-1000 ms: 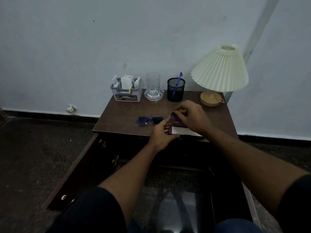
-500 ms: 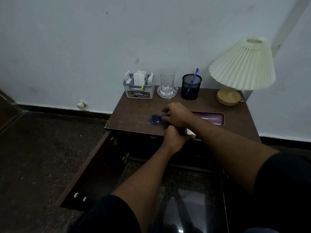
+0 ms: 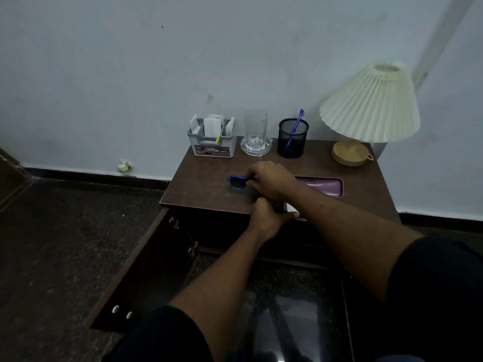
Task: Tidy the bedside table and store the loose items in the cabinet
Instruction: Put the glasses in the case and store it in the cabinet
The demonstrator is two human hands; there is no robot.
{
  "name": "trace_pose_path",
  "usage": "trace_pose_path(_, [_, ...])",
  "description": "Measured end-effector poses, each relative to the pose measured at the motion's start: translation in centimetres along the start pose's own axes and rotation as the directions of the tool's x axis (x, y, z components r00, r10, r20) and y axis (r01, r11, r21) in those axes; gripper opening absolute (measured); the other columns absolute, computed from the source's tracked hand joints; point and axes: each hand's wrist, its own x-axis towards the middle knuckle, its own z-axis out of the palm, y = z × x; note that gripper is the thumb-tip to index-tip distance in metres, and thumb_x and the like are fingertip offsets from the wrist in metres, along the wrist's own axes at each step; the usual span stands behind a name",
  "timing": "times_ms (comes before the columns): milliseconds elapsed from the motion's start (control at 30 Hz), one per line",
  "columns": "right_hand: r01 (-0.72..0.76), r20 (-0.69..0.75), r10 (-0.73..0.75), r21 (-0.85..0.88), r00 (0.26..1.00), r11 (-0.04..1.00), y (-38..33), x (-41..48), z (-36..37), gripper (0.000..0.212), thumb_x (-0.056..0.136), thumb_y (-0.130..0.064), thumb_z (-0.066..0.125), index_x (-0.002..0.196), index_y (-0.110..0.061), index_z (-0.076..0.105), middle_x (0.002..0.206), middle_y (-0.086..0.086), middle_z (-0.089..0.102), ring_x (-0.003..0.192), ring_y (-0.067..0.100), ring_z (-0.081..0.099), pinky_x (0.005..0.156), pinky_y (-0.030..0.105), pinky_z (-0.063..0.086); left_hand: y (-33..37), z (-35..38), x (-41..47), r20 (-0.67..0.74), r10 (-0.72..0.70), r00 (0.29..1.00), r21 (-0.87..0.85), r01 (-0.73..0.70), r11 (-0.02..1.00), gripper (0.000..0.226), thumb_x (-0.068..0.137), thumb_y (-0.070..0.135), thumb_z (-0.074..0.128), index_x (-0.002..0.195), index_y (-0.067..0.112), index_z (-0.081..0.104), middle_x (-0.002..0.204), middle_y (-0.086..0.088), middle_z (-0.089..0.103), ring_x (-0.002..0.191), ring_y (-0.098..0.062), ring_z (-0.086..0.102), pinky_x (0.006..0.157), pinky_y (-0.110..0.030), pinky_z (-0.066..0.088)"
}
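Blue sunglasses (image 3: pixel 236 182) lie on the brown bedside table (image 3: pixel 206 176), left of centre. My right hand (image 3: pixel 274 181) reaches across and pinches their right end. A purple glasses case (image 3: pixel 322 186) lies open behind my right forearm, inner side up. My left hand (image 3: pixel 266 218) is curled round the near part of the case at the table's front edge, where a white patch (image 3: pixel 293 212) shows. Below the tabletop the cabinet stands open, its left door (image 3: pixel 146 265) swung out toward me; the inside is dark.
Along the back of the table stand a grey organiser (image 3: pixel 213 145) with cards, a clear glass (image 3: pixel 256 131) on a glass coaster, a black mesh pen cup (image 3: pixel 292 141) with a blue pen, and a pleated lamp (image 3: pixel 369 105). A crumpled scrap (image 3: pixel 124 166) lies on the floor by the wall.
The purple case went from nearly shut under both hands to lying open. My right hand moved left onto the sunglasses; my left hand stayed on the case's near part.
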Motion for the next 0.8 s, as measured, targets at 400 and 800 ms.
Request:
trace_pose_path(400, [0.063,-0.117,-0.057,0.054,0.991,0.997,1.8,-4.9,-5.0,0.022,0.094,-0.026,0.064,0.112,-0.017,0.071,0.108,0.005,0.07,0.095,0.022,0.065,0.081,0.04,0.055,1.4,-0.2,-0.5,0.106,0.082,0.991,-0.022,-0.08,0.997,0.05,0.076,-0.003,0.082,0.122,0.004,0.065,0.116,-0.004,0.072,0.109,-0.011,0.067,0.088,-0.008,0.051])
trace_pose_path(800, [-0.054,-0.14,0.066,0.085,0.988,0.995,6.8,-11.2,-4.9,0.02,0.092,-0.023,0.063,0.11,-0.021,0.071,0.102,0.005,0.075,0.094,0.027,0.067,0.074,0.037,0.053,1.0,0.0,-0.3,0.121,0.007,0.993,-0.05,-0.001,0.999,0.06,0.074,-0.009,0.081,0.129,0.001,0.06,0.113,-0.002,0.069,0.095,0.005,0.068,0.078,-0.009,0.053])
